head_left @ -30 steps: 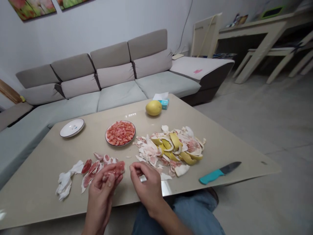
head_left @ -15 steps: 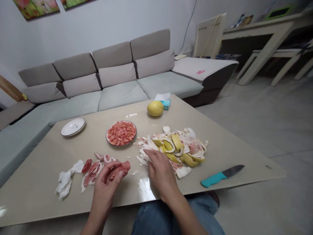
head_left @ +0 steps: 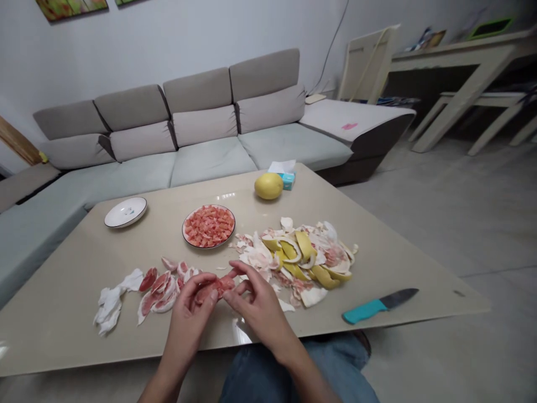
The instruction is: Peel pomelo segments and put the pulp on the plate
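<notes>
My left hand point(head_left: 188, 313) and my right hand point(head_left: 255, 302) meet over the near edge of the table, both closed on one pink pomelo segment point(head_left: 213, 286) held between their fingertips. Just left of my hands lie several more pink segments point(head_left: 161, 285) beside crumpled white membrane point(head_left: 111, 305). Behind my right hand spreads a heap of yellow peel and white pith point(head_left: 297, 257). Farther back stands a plate of pink pomelo pieces point(head_left: 208, 225).
A teal-handled knife point(head_left: 377, 305) lies on the beige table point(head_left: 377, 246) at the near right. A whole yellow pomelo point(head_left: 268, 186), a tissue box point(head_left: 286, 174) and a white plate point(head_left: 125, 211) sit farther back. A grey sofa point(head_left: 201, 140) stands behind.
My right hand reached out to the peel heap, then came back left and took hold of the segment that my left hand holds. The camera tilted slightly.
</notes>
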`<action>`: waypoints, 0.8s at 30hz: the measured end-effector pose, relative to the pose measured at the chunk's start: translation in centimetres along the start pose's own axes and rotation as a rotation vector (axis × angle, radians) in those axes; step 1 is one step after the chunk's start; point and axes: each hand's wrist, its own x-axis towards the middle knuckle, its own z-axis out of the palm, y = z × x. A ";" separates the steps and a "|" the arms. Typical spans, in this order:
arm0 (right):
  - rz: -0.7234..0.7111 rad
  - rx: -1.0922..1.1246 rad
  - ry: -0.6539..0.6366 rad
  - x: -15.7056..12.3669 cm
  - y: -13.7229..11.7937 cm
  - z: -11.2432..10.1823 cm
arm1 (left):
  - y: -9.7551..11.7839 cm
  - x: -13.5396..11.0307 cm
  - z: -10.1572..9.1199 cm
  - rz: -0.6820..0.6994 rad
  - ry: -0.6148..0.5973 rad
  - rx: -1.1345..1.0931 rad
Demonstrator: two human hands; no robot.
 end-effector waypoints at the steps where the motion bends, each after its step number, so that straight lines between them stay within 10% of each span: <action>1: 0.011 0.011 0.011 -0.1 0.0 0.4 | 0.0 0.0 0.1 0.008 -0.015 0.011; 24: 0.495 1.086 -0.238 0.5 1.2 1.4 | 0.0 0.0 -1.2 -0.150 -0.245 -0.133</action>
